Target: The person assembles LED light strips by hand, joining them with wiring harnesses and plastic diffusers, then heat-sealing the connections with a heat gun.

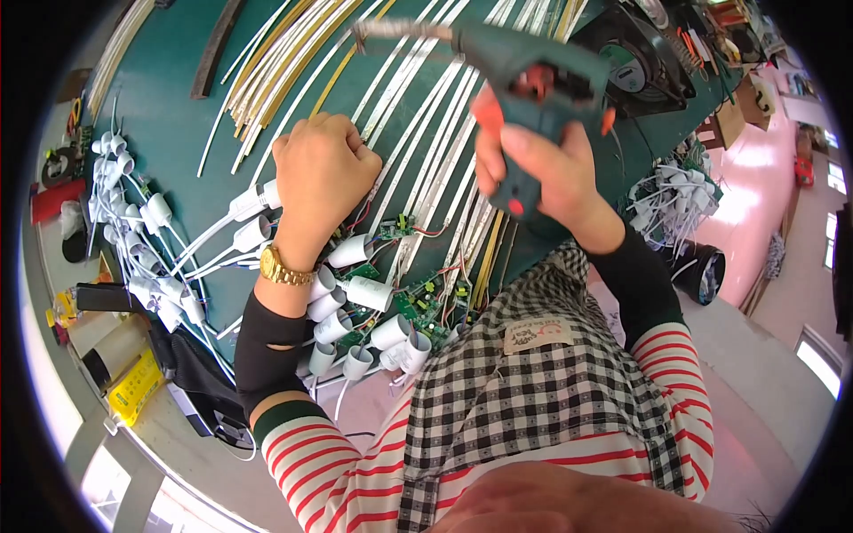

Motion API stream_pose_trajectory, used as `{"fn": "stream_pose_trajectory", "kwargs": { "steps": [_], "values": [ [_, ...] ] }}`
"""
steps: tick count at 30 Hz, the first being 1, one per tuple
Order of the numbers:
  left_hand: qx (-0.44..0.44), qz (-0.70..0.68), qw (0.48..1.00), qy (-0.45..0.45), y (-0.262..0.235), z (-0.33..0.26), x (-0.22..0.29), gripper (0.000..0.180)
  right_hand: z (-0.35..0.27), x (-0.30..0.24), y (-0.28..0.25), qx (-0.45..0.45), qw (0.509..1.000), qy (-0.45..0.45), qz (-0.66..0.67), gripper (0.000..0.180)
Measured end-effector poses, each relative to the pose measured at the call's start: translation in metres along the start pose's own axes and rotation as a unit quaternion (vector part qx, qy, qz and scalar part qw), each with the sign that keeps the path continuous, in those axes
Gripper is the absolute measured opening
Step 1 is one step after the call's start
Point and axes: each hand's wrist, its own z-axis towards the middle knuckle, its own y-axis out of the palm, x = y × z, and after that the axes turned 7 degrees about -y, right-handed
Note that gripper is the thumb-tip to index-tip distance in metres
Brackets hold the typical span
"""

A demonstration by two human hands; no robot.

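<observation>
My right hand (558,173) grips a dark green soldering gun (529,55) by its pistol handle. It is raised over the bench, its metal tip pointing left and a little blurred. Curled into a closed fist, my left hand (322,169) rests over the near ends of the strips; its fingertips are hidden, so I cannot make out what they hold. Long, thin white strips (426,133) run away from me across the green bench. Below my left hand lie white cylindrical housings (370,291) with white cables, among small green circuit boards (425,306) with thin wires.
Yellow-edged strips (275,80) lie at the far left beside a dark bar (216,49). More white housings (142,226) pile up along the left edge. A black fan (626,69) stands at the far right, with a bundle of white-cabled parts (680,191) nearer me.
</observation>
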Motion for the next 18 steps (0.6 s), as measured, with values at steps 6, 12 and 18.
{"fn": "stream_pose_trajectory", "kwargs": {
  "steps": [6,12,18],
  "values": [
    [-0.004,-0.006,1.0,-0.002,0.001,0.004,0.001,0.004,-0.053,0.008,0.003,-0.009,0.99,0.083,-0.112,0.032],
    [-0.019,-0.003,1.0,-0.011,-0.002,0.004,0.003,0.005,-0.058,0.018,0.009,-0.002,0.978,-0.011,-0.21,0.024],
    [-0.022,-0.003,1.0,-0.017,-0.002,0.004,0.002,0.005,-0.055,0.016,0.013,-0.034,0.962,-0.021,-0.271,0.013]
  ]
}}
